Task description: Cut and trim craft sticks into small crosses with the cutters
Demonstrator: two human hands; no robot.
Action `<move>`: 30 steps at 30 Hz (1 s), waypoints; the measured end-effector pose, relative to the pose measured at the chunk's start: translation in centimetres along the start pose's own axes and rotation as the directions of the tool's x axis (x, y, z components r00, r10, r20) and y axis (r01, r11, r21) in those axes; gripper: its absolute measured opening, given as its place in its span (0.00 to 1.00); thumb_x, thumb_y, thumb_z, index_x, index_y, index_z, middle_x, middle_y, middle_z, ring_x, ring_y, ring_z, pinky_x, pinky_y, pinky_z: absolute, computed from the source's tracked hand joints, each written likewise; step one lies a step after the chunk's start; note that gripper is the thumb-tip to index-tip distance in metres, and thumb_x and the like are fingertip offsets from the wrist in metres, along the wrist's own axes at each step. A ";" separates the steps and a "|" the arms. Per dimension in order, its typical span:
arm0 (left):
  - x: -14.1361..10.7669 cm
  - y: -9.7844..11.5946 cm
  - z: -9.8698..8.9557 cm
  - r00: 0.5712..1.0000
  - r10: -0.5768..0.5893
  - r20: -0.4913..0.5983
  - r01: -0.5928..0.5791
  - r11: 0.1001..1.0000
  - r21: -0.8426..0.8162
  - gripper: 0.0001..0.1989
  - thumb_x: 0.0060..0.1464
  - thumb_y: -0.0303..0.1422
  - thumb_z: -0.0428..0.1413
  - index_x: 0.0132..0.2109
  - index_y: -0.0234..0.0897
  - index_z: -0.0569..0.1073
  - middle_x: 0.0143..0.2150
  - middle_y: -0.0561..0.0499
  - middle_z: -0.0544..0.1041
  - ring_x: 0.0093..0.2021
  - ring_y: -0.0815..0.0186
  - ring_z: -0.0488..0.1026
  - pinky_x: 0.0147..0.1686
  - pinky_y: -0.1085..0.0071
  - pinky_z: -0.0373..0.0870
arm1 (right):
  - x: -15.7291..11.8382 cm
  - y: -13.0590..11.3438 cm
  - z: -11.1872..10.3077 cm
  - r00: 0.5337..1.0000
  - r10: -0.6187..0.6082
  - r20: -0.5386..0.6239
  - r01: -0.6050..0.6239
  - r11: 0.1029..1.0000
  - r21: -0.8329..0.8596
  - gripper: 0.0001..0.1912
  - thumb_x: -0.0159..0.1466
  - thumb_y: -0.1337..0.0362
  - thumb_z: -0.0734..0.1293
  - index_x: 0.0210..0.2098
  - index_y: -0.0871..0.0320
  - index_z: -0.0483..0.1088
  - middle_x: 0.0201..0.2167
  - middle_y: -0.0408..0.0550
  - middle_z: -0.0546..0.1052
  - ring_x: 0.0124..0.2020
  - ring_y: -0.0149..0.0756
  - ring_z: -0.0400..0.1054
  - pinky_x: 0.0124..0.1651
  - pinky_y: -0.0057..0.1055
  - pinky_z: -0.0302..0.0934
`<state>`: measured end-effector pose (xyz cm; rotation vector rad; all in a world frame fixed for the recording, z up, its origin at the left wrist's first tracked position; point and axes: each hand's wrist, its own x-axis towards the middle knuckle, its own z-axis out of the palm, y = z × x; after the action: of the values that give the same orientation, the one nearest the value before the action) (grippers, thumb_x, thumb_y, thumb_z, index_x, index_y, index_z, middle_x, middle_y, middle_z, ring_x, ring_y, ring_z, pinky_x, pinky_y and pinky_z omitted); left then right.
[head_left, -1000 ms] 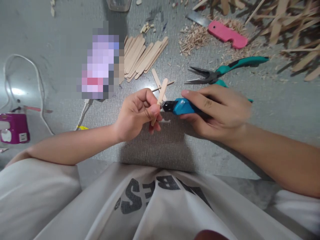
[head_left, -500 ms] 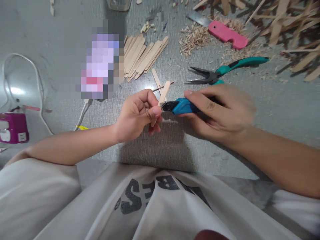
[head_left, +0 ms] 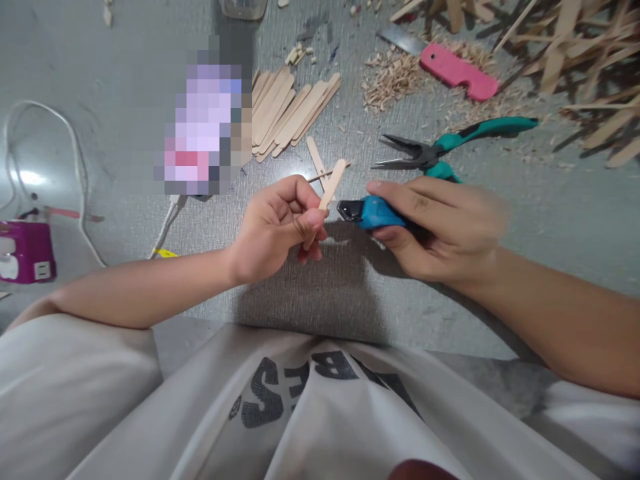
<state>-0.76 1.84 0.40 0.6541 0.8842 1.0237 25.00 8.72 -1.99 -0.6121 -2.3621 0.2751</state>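
Observation:
My left hand [head_left: 280, 230] pinches a wooden craft stick [head_left: 333, 181], tilted, with its rounded end sticking up past the thumb. In my right hand [head_left: 435, 227] is a blue and black tool that looks like a utility knife [head_left: 379, 212], its black tip pointing at the stick. A small gap shows between that black tip and the stick; how far the blade reaches is hard to make out. Just beyond the left fingers, another craft stick [head_left: 316, 157] and a thin dark stick [head_left: 320, 176] lie crossed on the table.
Craft sticks [head_left: 295, 117] lie fanned beyond my hands. Green-handled pliers [head_left: 425, 155], a pink-handled folding knife [head_left: 457, 72] and wood shavings [head_left: 393, 80] are at right, with a heap of sticks [head_left: 560, 53] behind. A blurred-out phone [head_left: 205, 127] and purple adapter [head_left: 27, 251] are at left.
My right hand has drawn the utility knife slightly right, away from the stick, so its black tip no longer overlaps the stick. The left hand keeps its grip.

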 end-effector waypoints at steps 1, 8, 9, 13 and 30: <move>0.0 -0.1 0.0 1.000 0.003 0.000 -0.003 1.000 -0.003 0.31 0.56 0.52 0.79 0.37 0.39 0.67 0.27 0.60 0.80 0.21 0.72 0.79 0.18 0.80 0.71 | 0.0 0.0 0.0 1.000 0.002 0.002 -0.002 1.000 0.002 0.25 0.83 0.48 0.63 0.72 0.51 0.76 0.39 0.49 0.86 0.34 0.41 0.80 0.35 0.37 0.68; 0.1 -0.3 -0.1 1.000 0.031 0.002 -0.031 0.999 -0.009 0.29 0.57 0.49 0.79 0.37 0.40 0.68 0.26 0.60 0.81 0.20 0.71 0.79 0.17 0.80 0.70 | 0.3 0.3 0.3 1.000 -0.024 -0.001 0.024 0.999 0.048 0.23 0.83 0.49 0.66 0.70 0.51 0.77 0.36 0.46 0.84 0.31 0.37 0.77 0.32 0.34 0.66; 0.1 -0.3 -0.1 1.000 0.030 -0.002 -0.030 1.000 -0.004 0.30 0.56 0.49 0.79 0.37 0.40 0.68 0.26 0.60 0.81 0.20 0.71 0.79 0.17 0.80 0.70 | 0.3 0.3 0.3 1.000 -0.024 0.000 0.024 0.998 0.060 0.23 0.82 0.49 0.66 0.69 0.51 0.78 0.35 0.46 0.84 0.30 0.37 0.76 0.32 0.34 0.65; 0.1 -0.2 -0.1 1.000 0.028 -0.006 -0.028 1.000 0.002 0.31 0.55 0.51 0.79 0.36 0.40 0.66 0.26 0.59 0.80 0.19 0.71 0.79 0.16 0.80 0.69 | 0.1 0.3 0.2 1.000 -0.021 0.007 0.021 0.999 0.046 0.23 0.83 0.50 0.64 0.70 0.52 0.77 0.37 0.48 0.84 0.31 0.38 0.77 0.32 0.36 0.66; 0.2 -0.2 -0.2 1.000 0.011 0.019 -0.010 0.999 -0.048 0.30 0.57 0.50 0.79 0.38 0.40 0.66 0.27 0.60 0.81 0.21 0.70 0.80 0.18 0.79 0.73 | 0.1 0.1 -0.2 0.995 0.051 0.081 -0.055 0.997 0.051 0.24 0.83 0.47 0.63 0.71 0.48 0.77 0.38 0.49 0.86 0.32 0.42 0.80 0.33 0.38 0.71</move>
<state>-0.76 1.94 0.07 0.6281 0.8382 1.0436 25.07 8.86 -1.78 -0.6505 -2.4088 0.3913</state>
